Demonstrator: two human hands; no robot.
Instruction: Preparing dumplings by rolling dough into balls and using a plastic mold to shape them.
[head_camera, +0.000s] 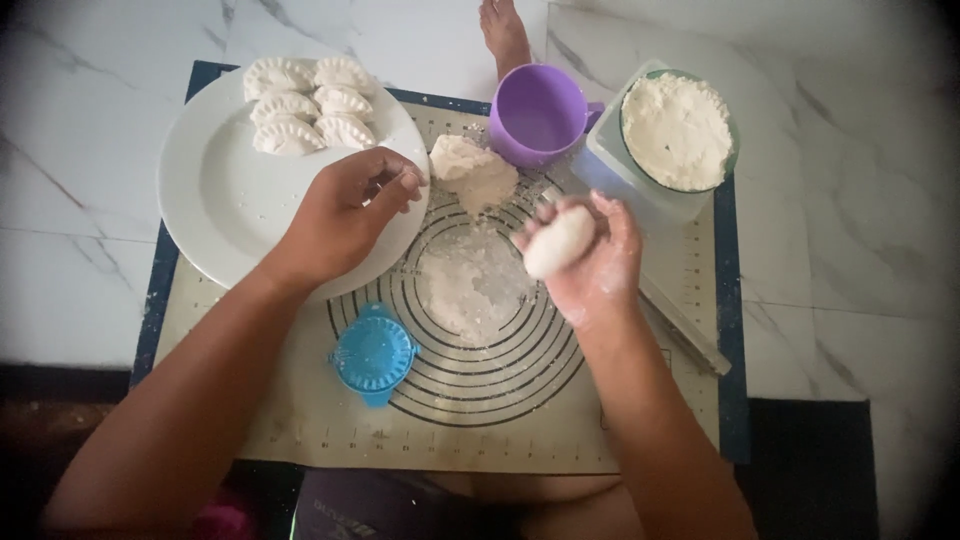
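My right hand (598, 262) cups a smooth oval piece of white dough (558, 241) above the beige baking mat (470, 420), which is printed with dark rings. My left hand (345, 208) hovers over the lower right rim of a white plate (215, 200), fingers curled together; whether it pinches a bit of dough I cannot tell. Several crimped raw dumplings (300, 105) lie on the plate's far side. A rough lump of dough (473, 170) rests on the mat just right of my left hand. Flour is dusted on the ring centre (470, 285).
A blue round dumpling press (373, 354) lies closed on the mat's near left. A purple cup (538, 113) stands at the back, beside a green-rimmed bowl of flour (677, 130) on a clear box. A rolling stick (685, 325) lies at the right. A bare foot (503, 32) shows beyond.
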